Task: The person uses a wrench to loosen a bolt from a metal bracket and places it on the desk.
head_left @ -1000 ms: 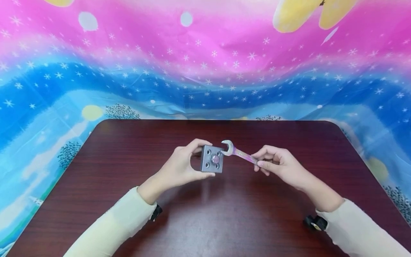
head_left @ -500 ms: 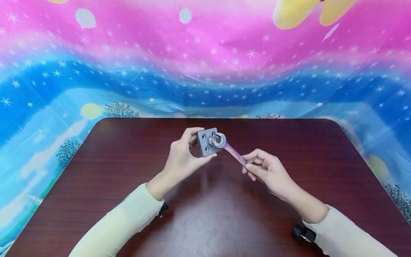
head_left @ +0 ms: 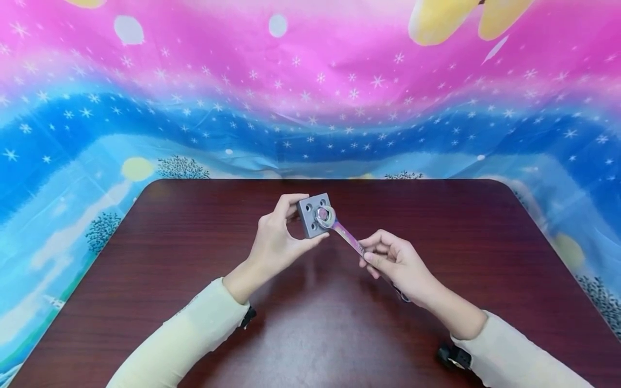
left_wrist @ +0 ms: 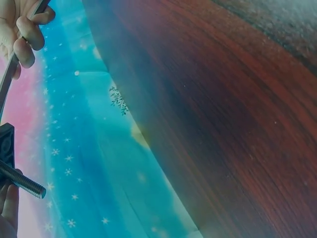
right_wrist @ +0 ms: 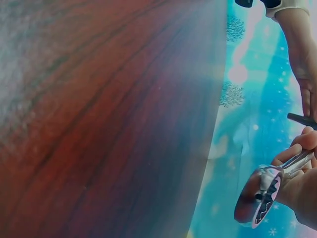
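Observation:
My left hand holds a square grey metal block by its edges, thumb below and fingers above, raised over the table. The block has several round holes near its corners. A bolt sits in its middle, with its hex head facing me. In the left wrist view the threaded shank sticks out of the block's back. My right hand pinches a shiny combination wrench by its handle. Its open end lies round the bolt head. The toothed ring end shows beyond my palm in the right wrist view.
Below both hands is a dark red-brown wooden table with rounded far corners. A pink and blue patterned cloth hangs behind and beside it. Black wrist straps sit at the light sleeves.
The wrench has moved left from beside the block onto the bolt head, its handle now slanting more steeply. The block has risen slightly and tilted. My right hand has come left with the wrench.

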Demonstrator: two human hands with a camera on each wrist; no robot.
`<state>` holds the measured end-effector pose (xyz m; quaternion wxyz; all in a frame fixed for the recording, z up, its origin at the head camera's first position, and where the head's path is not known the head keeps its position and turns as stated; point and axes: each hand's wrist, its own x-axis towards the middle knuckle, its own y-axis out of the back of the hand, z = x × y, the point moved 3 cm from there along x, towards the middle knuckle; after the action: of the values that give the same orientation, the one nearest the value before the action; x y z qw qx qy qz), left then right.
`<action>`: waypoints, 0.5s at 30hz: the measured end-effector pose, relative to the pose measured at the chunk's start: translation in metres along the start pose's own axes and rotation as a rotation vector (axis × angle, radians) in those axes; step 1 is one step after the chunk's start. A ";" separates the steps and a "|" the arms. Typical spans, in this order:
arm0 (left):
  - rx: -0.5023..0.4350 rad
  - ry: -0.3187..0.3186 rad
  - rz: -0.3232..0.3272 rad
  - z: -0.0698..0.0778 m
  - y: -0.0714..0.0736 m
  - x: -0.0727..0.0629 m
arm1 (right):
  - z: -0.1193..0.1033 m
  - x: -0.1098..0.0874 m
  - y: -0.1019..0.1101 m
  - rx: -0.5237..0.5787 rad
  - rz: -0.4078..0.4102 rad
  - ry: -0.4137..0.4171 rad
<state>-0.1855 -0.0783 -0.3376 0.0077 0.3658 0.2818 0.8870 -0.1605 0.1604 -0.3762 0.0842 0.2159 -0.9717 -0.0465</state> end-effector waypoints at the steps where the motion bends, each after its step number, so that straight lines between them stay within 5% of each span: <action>1: -0.007 -0.002 -0.003 0.000 0.000 0.000 | 0.000 0.000 0.000 -0.001 -0.001 0.001; 15: -0.099 -0.090 -0.157 0.004 0.008 0.000 | 0.004 0.008 0.016 -0.046 -0.074 0.034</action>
<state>-0.1812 -0.0834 -0.3316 0.1080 0.3813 0.2648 0.8791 -0.1748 0.1718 -0.3772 0.1041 0.2506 -0.9601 -0.0682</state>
